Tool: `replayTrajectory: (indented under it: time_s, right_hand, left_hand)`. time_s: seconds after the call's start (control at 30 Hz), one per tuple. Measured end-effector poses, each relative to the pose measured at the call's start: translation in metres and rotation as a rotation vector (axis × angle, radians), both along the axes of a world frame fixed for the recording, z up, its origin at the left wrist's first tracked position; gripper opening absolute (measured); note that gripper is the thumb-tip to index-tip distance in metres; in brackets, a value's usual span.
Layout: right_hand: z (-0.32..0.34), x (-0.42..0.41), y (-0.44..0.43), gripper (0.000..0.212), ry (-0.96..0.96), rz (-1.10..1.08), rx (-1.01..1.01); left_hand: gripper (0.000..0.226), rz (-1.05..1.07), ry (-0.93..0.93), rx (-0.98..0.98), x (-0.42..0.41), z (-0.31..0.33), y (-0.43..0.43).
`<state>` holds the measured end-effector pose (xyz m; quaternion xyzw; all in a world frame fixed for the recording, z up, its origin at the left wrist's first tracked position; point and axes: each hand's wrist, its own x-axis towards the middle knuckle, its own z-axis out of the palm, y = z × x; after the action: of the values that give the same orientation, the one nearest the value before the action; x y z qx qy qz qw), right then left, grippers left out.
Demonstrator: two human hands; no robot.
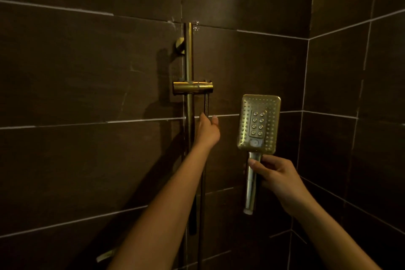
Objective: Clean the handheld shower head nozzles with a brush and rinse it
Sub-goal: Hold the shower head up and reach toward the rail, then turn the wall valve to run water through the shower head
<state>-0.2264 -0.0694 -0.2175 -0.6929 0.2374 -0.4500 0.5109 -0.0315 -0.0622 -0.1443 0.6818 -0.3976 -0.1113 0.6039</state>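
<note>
While our right hand (278, 178) wraps its fingers round the round handle (251, 190) of the brass-coloured, rectangular metal handheld shower head (259, 103), the head stands upright right of the frame's centre, nozzles (257, 123) towards us, clear of the wall. No hose shows at the handle's lower end. Our left hand (208, 132), at the centre of the frame, has finger and thumb on either side of the ribbed metal hose (206, 103) just below the brass-coloured sliding bracket (192, 88) on the upright brass-coloured rail (188, 55); it seems to pinch the hose. We judge the shower head rigid and fairly weighty at the top, its polished finish likely slippery once wet, so the handle close under the head is the place to hold; the small nozzles want a light touch. Dark brown stone-look wall tiles (87, 72) with pale grout fill the frame, meeting in a corner at the upper right; the light is dim and warm.
</note>
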Motion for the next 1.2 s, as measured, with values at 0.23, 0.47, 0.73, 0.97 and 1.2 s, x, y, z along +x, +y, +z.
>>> replayTrajectory:
  time_s: [0.23,0.47,0.73,0.97,1.2]
  right_hand:
    - [-0.002,0.006,-0.012,0.013,0.001,0.005,-0.009]
    - [-0.006,0.005,-0.026,0.014,0.028,0.001,-0.02]
    - [-0.01,0.004,-0.03,0.014,-0.013,-0.021,-0.017]
    - [-0.035,0.005,-0.025,0.012,-0.01,-0.045,0.033]
    - [-0.079,0.011,-0.017,0.012,0.041,-0.055,0.11]
  left_hand:
    - [0.029,0.033,0.138,-0.256,0.018,0.014,-0.03]
    - [0.033,0.036,0.126,-0.381,0.02,0.027,-0.04]
    - [0.04,-0.062,0.14,-0.285,0.021,0.02,-0.038]
    - [0.027,-0.132,0.028,-0.096,0.021,-0.058,-0.038]
    - [0.029,-0.207,0.202,0.071,0.028,-0.175,0.007]
